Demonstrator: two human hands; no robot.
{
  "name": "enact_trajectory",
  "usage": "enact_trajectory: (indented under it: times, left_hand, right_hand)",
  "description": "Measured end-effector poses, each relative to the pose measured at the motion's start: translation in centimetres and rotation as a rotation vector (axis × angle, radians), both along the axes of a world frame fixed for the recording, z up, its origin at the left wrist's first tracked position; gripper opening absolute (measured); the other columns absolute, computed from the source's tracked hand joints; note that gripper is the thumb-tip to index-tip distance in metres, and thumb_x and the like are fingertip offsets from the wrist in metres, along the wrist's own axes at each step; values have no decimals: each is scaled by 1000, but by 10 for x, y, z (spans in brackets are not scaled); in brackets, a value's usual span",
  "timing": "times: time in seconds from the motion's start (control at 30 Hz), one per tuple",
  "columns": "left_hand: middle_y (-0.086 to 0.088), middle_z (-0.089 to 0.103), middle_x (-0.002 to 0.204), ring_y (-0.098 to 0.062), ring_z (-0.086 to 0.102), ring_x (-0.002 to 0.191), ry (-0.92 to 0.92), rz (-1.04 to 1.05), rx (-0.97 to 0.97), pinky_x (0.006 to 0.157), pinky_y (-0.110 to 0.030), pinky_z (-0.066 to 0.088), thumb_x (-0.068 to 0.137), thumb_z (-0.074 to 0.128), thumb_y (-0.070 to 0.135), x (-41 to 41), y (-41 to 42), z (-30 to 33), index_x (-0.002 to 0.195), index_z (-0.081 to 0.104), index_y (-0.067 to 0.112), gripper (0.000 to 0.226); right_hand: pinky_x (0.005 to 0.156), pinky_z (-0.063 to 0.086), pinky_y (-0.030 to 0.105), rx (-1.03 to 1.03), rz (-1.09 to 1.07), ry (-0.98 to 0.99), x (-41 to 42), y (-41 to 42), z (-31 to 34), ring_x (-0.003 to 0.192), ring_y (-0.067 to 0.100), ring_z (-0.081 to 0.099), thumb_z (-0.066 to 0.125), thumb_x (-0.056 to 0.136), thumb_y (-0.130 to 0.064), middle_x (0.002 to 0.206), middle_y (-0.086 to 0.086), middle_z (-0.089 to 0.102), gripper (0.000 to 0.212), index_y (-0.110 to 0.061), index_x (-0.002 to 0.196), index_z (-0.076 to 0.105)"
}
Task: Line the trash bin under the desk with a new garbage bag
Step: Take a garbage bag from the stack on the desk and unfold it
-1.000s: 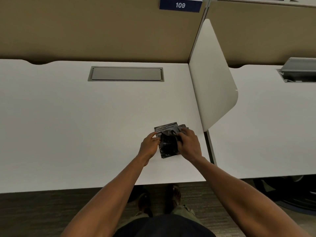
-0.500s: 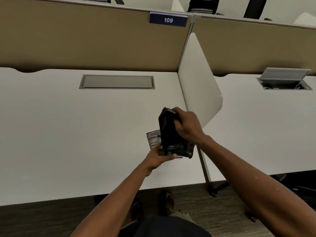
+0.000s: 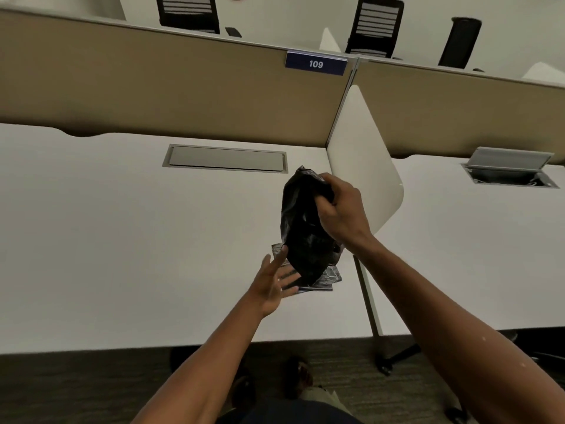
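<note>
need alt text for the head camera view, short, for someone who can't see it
A person's right hand lifts a crumpled black garbage bag above a white desk, while the open left hand reaches toward a flat folded stack of bags lying on the desk. A tan partition with a sign reading 109 stands behind.

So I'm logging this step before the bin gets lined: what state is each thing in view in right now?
Black garbage bag: lifted off the desk, partly unfolded, hanging from the right hand.
Right hand: grip shut on the bag's top.
Left hand: open, fingers spread, at the bag's lower end.
Folded bag stack: lying flat on the desk.
Left cable hatch: closed.
Right cable hatch: lid raised.
Trash bin: not in view.
</note>
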State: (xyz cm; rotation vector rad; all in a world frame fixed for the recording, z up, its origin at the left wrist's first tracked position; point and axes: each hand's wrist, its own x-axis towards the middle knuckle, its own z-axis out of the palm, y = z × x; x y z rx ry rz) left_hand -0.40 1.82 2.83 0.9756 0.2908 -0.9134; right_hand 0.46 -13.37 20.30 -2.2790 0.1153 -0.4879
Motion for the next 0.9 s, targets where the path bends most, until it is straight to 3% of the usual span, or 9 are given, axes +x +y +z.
enact_trajectory:
  times: [0.07, 0.17, 0.3, 0.43, 0.53, 0.63, 0.73, 0.8, 0.9]
  left_hand:
    - [-13, 57, 147, -38, 61, 130, -37, -2, -110, 105, -57, 51, 54, 92, 62, -1, 6, 6, 159, 25, 42, 126]
    - [-3, 69, 138, -31, 68, 124, -108, 18, -231, 90, -49, 59, 72, 86, 56, 1, 17, 20, 136, 63, 45, 68]
    - [-3, 62, 146, -29, 63, 130, -192, 114, -288, 96, -48, 55, 84, 80, 41, 6, 34, 37, 139, 63, 36, 58]
    - [-7, 62, 146, -28, 61, 132, -236, 236, -281, 107, -53, 49, 75, 84, 49, 5, 49, 62, 131, 69, 28, 62]
    - [-13, 57, 147, -28, 61, 123, -245, 369, -262, 94, -43, 53, 93, 71, 25, 4, 62, 75, 123, 67, 25, 30]
    - [-9, 58, 143, -29, 64, 120, -274, 481, -212, 83, -38, 61, 94, 63, -2, -3, 74, 79, 144, 50, 21, 57]
    - [-7, 56, 147, -33, 59, 130, -310, 479, -202, 84, -39, 62, 84, 71, -1, -22, 83, 80, 153, 41, 25, 80]
    - [-6, 58, 146, -33, 61, 130, -321, 467, -213, 86, -39, 62, 80, 74, 0, -36, 91, 79, 149, 46, 29, 80]
    - [-7, 57, 148, -29, 62, 130, -272, 466, -243, 93, -40, 60, 80, 71, -5, -70, 100, 70, 155, 37, 35, 92]
  right_hand:
    - [66, 53, 20, 54, 5, 2, -3, 7, 9, 81, 4, 64, 55, 98, -13, 93, -2, 70, 25, -13, 115, 73]
    - [67, 57, 25, 112, 60, 23, -7, 15, 26, 88, 16, 68, 55, 98, -18, 96, 1, 72, 25, -15, 115, 74]
    - [73, 60, 30, 142, 63, -11, -11, 18, 43, 94, 21, 69, 55, 99, -19, 103, 6, 75, 28, -15, 119, 74]
    - [78, 60, 39, 256, 1, -25, -17, 13, 53, 94, 22, 70, 56, 101, -20, 100, 4, 75, 22, -19, 113, 74]
    - [80, 62, 44, 309, -37, -55, -28, 11, 58, 94, 22, 70, 57, 101, -25, 99, 4, 75, 19, -22, 110, 73]
    - [81, 62, 42, 381, -58, -54, -41, 9, 64, 94, 18, 70, 57, 102, -26, 99, 0, 75, 18, -25, 110, 73]
    - [82, 63, 39, 493, -87, -40, -56, 3, 70, 97, 18, 70, 56, 103, -24, 100, -2, 74, 20, -24, 116, 72]
    - [80, 63, 37, 529, -107, -42, -67, -3, 75, 97, 19, 71, 57, 103, -26, 99, -3, 74, 19, -22, 115, 72]
    - [87, 64, 46, 640, -95, -26, -85, -9, 81, 100, 24, 73, 56, 103, -25, 103, 3, 76, 15, -30, 99, 71]
